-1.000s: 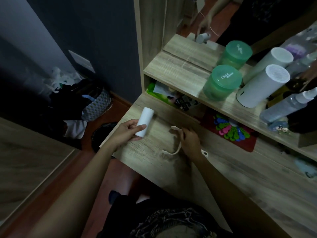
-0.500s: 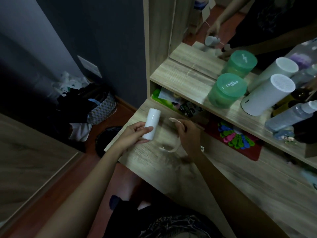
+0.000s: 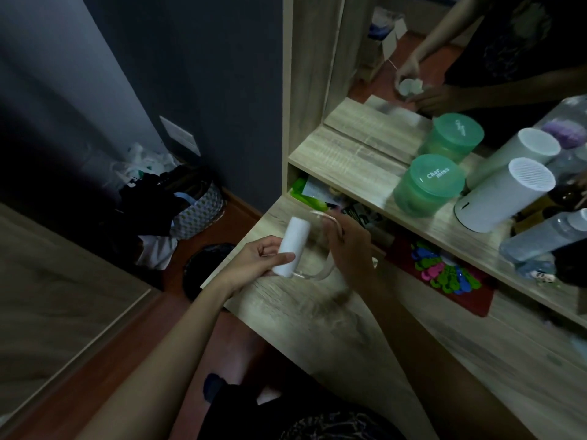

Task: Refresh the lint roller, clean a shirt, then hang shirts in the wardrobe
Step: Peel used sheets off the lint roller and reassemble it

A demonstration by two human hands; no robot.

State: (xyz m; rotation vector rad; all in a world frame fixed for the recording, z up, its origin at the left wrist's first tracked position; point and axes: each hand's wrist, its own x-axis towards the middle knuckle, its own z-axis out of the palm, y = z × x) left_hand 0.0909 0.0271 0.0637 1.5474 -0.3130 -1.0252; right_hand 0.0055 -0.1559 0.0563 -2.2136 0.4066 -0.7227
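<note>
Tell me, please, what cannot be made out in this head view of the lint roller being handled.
- Head view: how the fingers of the right hand lie on the translucent handle; the back of the hand hides them.
- Head view: whether the handle runs inside the white roll; the roll and the left hand cover the join.
- Head view: the items under the shelf, shadowed and blurred.
- Head view: the clear bottle, cut off by the right edge.

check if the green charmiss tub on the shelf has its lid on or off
On. The green tub on the shelf is capped: its lid with white lettering sits flush on the rim.
</note>
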